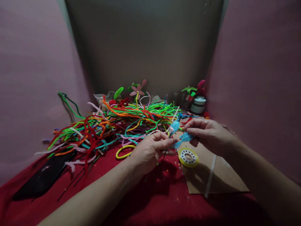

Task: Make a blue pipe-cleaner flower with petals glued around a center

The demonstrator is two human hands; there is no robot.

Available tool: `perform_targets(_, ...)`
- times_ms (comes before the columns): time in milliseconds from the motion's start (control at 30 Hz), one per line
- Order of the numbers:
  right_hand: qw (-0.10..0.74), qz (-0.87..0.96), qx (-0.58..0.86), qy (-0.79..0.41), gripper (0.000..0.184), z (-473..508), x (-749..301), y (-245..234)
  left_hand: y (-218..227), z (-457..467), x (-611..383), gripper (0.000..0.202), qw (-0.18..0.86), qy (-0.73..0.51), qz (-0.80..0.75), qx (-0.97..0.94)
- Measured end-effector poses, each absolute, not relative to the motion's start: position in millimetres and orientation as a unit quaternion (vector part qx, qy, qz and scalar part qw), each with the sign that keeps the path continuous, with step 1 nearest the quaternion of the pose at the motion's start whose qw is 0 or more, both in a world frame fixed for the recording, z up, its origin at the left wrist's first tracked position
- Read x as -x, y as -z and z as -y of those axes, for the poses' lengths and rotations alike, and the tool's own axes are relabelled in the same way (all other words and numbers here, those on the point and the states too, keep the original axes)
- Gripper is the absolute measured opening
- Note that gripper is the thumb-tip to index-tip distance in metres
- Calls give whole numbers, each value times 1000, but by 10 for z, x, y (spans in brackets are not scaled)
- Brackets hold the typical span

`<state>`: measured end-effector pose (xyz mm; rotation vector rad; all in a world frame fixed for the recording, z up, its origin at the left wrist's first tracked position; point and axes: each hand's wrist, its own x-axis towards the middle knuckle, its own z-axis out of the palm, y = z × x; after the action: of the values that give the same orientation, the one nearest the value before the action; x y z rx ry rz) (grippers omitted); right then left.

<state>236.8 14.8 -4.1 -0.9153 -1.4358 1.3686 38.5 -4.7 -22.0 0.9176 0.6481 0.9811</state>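
Fingers (162,144) of left hand (148,149) and right hand (210,135) pinch a blue piece (186,137) over the red table (145,201), between 2 pink walls (33,78).

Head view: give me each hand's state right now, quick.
Left hand: closed, holding the blue fuzzy piece.
Right hand: closed, pinching the right-hand end of the blue fuzzy piece.

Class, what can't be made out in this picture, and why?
In the head view:
Blue fuzzy piece: gripped parts hidden by the left hand and right hand.
Pipe-cleaner pile: lower strands buried beneath upper ones.
Lidded jar: any markings too small and dim.
Right forearm: elbow end cut off by the frame's edge.
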Motion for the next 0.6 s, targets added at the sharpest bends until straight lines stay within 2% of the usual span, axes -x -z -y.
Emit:
perform_targets(133,472,512,362,-619,19,-155,-2268,71,233,81,-391,21,755,-423,-273,-420)
perform_targets(400,454,389,312,-738,14,-114,-2124,231,222,77,-414,23,730,-489,-252,-407)
perform_targets(500,444,389,338,-733,13,-39,-2071,282,217,73,-403,21,723,-488,-242,-426)
perform_targets(600,483,460,390,-635,23,51,-2205,240,201,69,-381,19,716,-492,-249,-429)
